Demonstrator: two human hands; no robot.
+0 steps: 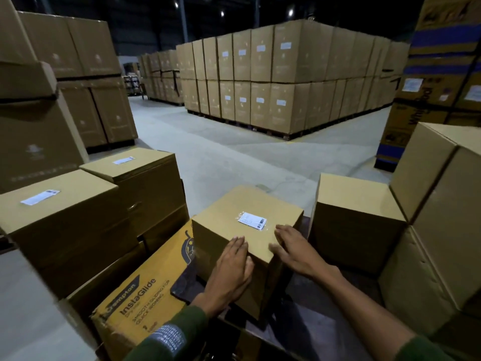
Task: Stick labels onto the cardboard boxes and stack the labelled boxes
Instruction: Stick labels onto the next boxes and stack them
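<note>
Centre box [242,230], lower middle of frame: label [252,220] already stuck on its top, toward the far right corner. Left hand [231,267] lies flat on the near left face, fingers straight, gripping nothing. Right hand [291,248] rests flat on the near right top edge, fingers extended, just beside the label. Left of frame: two labelled boxes [65,204] sit on a stack. Right of frame: plain box [356,220], no label visible on it. Judgement: labelling of centre box done; stacking it remains, then the plain box
</note>
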